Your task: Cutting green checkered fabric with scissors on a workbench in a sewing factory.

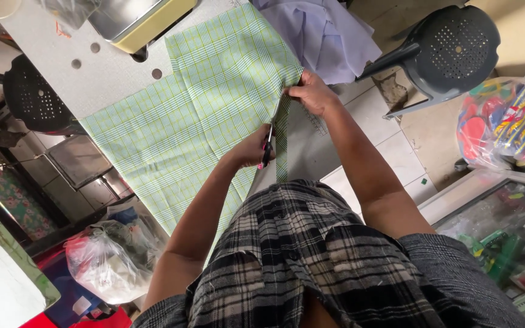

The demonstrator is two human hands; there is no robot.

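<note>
Fabric [195, 115] green plaid, creased (flat on table [101, 76]), scissors [267, 147] at edge.

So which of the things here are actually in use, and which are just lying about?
In use:
- green checked fabric
- scissors, in the left hand
- right hand, gripping the fabric's edge
- narrow strip hanging along the cut

Lying about:
- lilac cloth
- dark plastic chair
- clear plastic bag
- bag of colourful items

At three o'clock, a clear plastic bag [505, 121] holds red, blue and yellow packets. At five o'clock, packaged goods [518, 255] sit in a glass case. At seven o'clock, a crumpled clear bag [107, 255].
</note>
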